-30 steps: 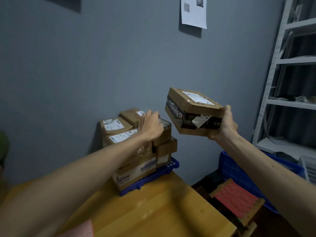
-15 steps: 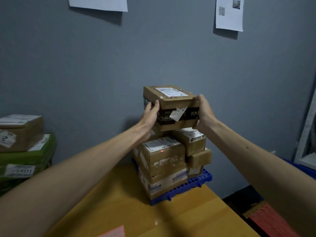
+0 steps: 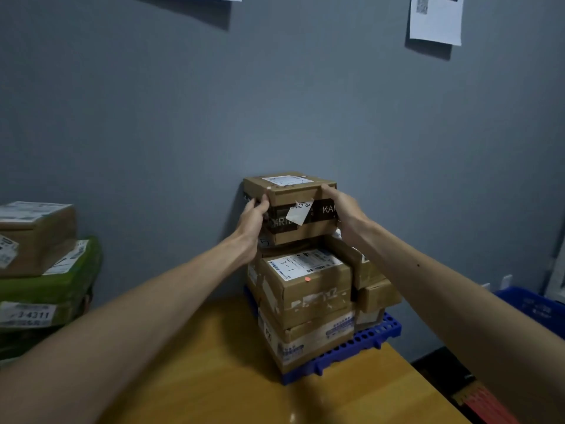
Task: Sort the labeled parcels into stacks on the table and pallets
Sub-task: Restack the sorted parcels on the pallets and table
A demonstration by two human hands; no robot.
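At the far edge of the tabletop (image 3: 214,377), hard against the grey wall (image 3: 153,117), there's the taped parcel (image 3: 290,206), right on top of the stack (image 3: 305,289) on the blue pallet (image 3: 376,335). Is it down on the boxes or a hair above them? Can't tell from here.

Both hands are clamped on it. The left hand (image 3: 255,214) curls round the near left corner, and the right hand (image 3: 344,209) wraps the right side. Arms are stretched out nearly straight, wrists about level.

That pile's several boxes tall, so I'd call this one all but placed, with only the letting go left.

Off to the left there's another pile, a brown box (image 3: 33,237) sitting on a green parcel (image 3: 61,286). Low on the right is a blue crate (image 3: 532,307), and I can't see whether more parcels wait in it.
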